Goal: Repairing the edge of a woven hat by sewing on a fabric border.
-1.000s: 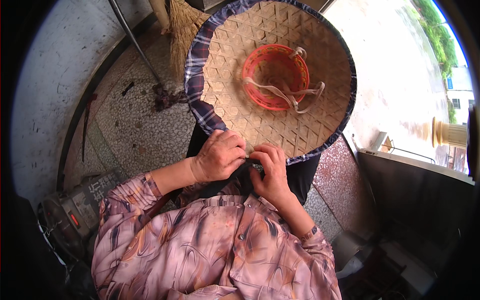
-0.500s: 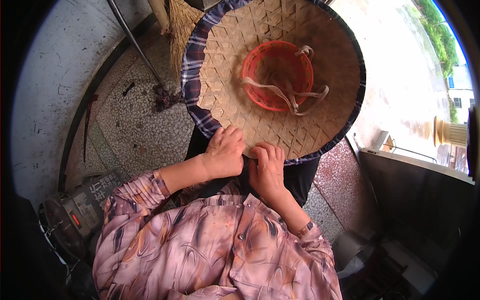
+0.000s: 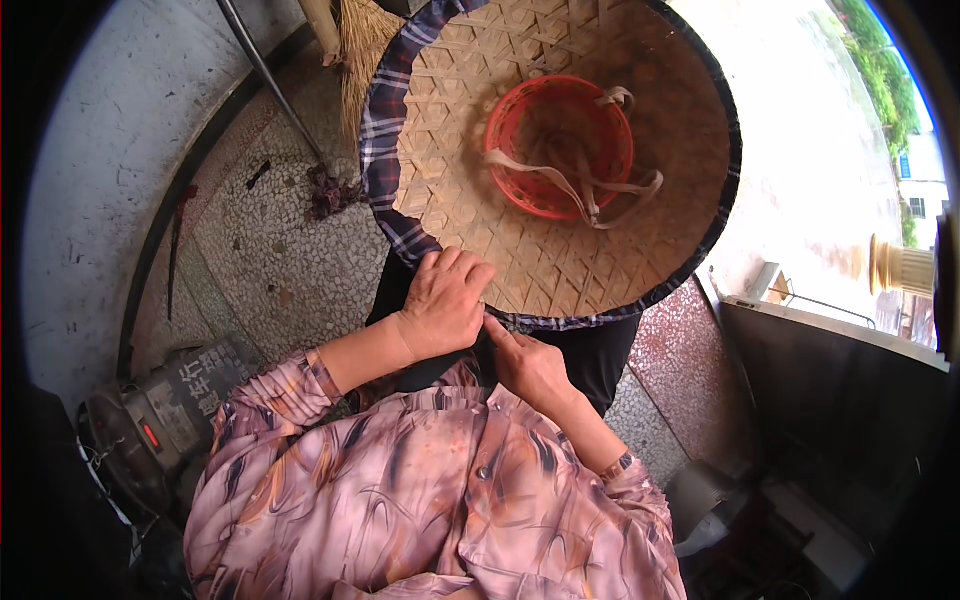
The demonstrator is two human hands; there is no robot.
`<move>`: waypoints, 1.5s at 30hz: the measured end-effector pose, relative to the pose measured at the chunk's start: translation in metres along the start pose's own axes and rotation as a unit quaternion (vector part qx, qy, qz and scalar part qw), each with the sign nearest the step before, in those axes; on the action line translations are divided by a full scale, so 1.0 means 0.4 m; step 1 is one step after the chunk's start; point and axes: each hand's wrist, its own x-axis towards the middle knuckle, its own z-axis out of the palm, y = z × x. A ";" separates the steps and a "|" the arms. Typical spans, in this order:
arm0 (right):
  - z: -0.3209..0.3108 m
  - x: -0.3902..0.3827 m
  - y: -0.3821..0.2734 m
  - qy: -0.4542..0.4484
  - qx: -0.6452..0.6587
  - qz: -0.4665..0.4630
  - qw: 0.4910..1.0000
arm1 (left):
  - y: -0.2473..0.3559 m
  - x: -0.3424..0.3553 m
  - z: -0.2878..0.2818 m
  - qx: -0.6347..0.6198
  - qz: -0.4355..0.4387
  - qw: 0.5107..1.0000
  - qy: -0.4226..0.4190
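A wide woven bamboo hat (image 3: 450, 130) lies inner side up over my lap. Dark plaid cloth (image 3: 383, 150) binds its rim. Inside sits a red plastic headband ring (image 3: 497, 130) with pale chin straps (image 3: 545, 177). My left hand (image 3: 447, 303) is closed over the near rim, its fingers reaching onto the weave. Just right of it, below the cloth edge, is my right hand (image 3: 535, 372). Its index finger stretches to the rim beside my left hand while the other fingers curl under. Whatever the right fingertips pinch, if anything, is hidden.
A straw broom (image 3: 365, 50) and a metal rod (image 3: 270, 85) stand at the upper left. A dark machine-like object (image 3: 150, 425) sits at the lower left on the speckled floor (image 3: 290, 250). At right is a dark panel (image 3: 830, 400) beside a bright opening.
My right hand has drawn back off the hat's inner face to below the rim, its index finger now pointing toward my left hand. My left hand keeps its hold. The hat shifted slightly.
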 end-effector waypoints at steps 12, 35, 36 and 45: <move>-0.039 0.016 -0.020 -0.017 0.043 0.057 0.997 | -0.020 -0.148 0.035 -0.734 -0.355 0.539 -0.212; -0.260 0.229 0.188 0.053 0.706 0.345 0.616 | 0.121 -0.014 0.110 -0.776 -0.377 0.503 -0.054; -0.282 0.219 0.181 0.069 0.714 0.295 0.631 | 0.123 -0.016 0.111 -0.776 -0.379 0.502 -0.047; -0.476 0.006 0.082 0.319 0.602 0.192 0.706 | 0.160 -0.020 0.102 -0.731 -0.328 0.596 0.047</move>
